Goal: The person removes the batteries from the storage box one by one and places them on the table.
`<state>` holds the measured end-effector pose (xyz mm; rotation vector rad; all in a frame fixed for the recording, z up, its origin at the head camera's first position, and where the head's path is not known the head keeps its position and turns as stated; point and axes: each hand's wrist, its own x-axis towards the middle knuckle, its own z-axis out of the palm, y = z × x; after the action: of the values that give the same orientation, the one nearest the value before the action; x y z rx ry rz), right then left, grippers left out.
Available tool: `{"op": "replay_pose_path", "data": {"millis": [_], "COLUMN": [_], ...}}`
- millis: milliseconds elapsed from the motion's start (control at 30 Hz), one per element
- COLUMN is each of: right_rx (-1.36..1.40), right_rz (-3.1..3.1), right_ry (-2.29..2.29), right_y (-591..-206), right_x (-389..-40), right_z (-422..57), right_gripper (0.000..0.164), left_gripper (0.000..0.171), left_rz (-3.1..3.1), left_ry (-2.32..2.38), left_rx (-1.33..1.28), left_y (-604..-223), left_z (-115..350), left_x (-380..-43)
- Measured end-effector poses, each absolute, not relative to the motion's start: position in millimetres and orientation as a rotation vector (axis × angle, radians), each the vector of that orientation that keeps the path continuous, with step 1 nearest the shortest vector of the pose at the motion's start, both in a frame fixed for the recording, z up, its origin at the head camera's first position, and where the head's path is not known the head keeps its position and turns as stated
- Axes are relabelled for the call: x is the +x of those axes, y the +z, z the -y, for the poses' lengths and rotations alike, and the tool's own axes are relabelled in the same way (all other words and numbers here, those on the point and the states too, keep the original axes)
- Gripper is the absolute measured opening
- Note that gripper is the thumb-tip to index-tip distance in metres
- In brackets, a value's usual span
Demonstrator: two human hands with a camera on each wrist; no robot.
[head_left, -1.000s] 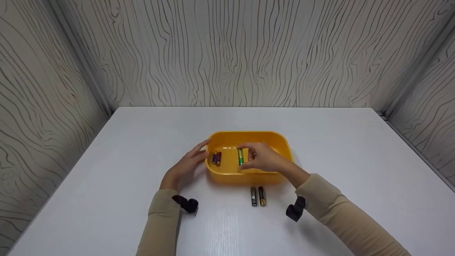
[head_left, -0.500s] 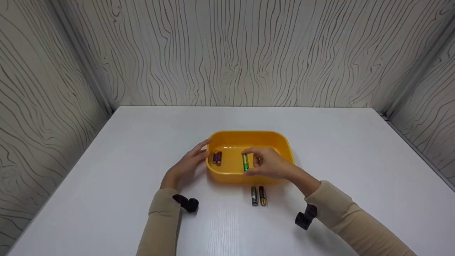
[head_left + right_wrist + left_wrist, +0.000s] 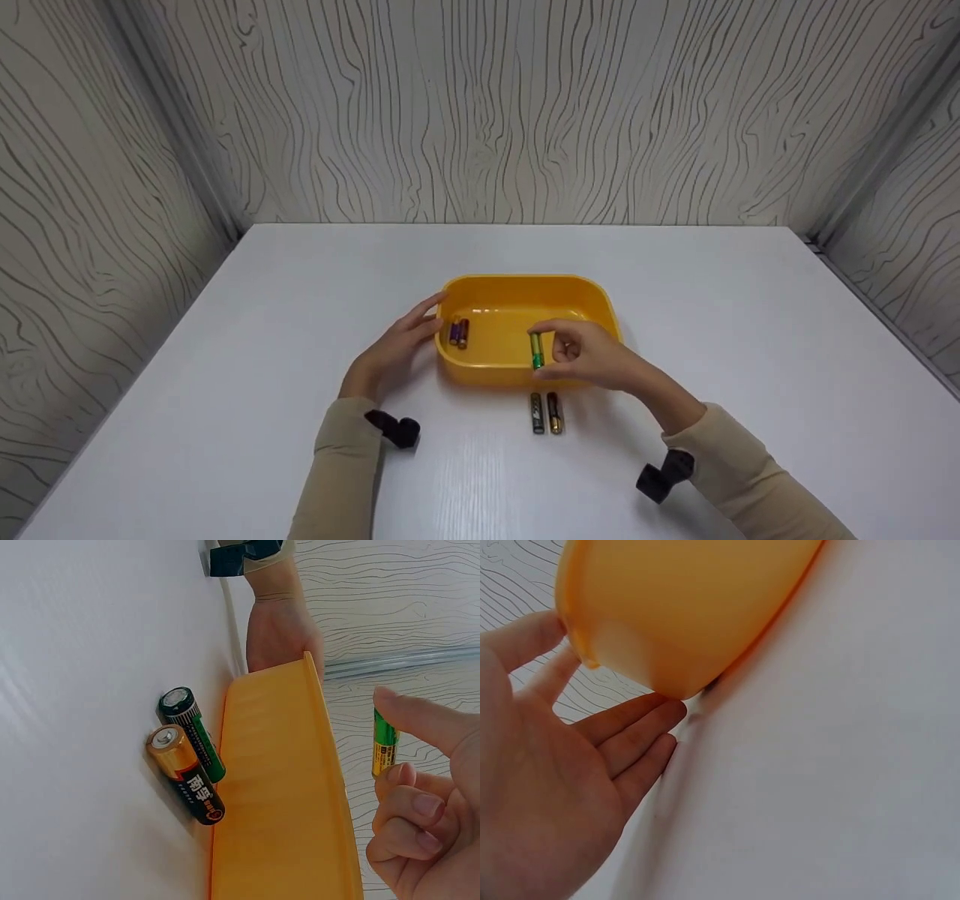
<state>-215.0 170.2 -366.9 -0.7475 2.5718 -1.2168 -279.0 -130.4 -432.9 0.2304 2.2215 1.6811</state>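
My right hand (image 3: 589, 352) pinches a green and yellow battery (image 3: 537, 350) end to end between thumb and forefinger, over the near rim of a yellow plastic tub (image 3: 487, 375). In the right wrist view the held battery (image 3: 385, 742) is raised above the rim, with the other fingers curled in. My left hand (image 3: 401, 345) rests against the tub's left end. Its fairly straight fingers (image 3: 641, 724) touch the outer wall in the left wrist view. Inside the tub, at the left, lie a purple battery (image 3: 454, 331) and a dark red battery (image 3: 463, 334), side by side.
On the white table (image 3: 225, 405), just in front of the tub, a dark green battery (image 3: 537, 414) and a black and gold battery (image 3: 554, 413) lie side by side. Patterned panels (image 3: 480, 112) stand behind and at both sides.
My right hand has lifted the green battery from the tub's floor and brought it rightward and nearer, up to the near rim. The left hand has stayed at the tub's left end.
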Motion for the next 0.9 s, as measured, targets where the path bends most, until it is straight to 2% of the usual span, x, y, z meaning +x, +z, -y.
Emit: {"op": "replay_pose_path", "data": {"millis": [900], "right_rx": [-0.786], "right_rz": [-2.459], "right_ry": [-1.266], "right_y": [-385], "right_x": [-187], "right_z": [-208], "right_gripper": [0.054], "left_gripper": [0.044], "left_rz": [-2.233], "left_ry": [1.679], "left_rx": [0.238], "left_y": [-436], "left_z": [132], "left_x": [-281]}}
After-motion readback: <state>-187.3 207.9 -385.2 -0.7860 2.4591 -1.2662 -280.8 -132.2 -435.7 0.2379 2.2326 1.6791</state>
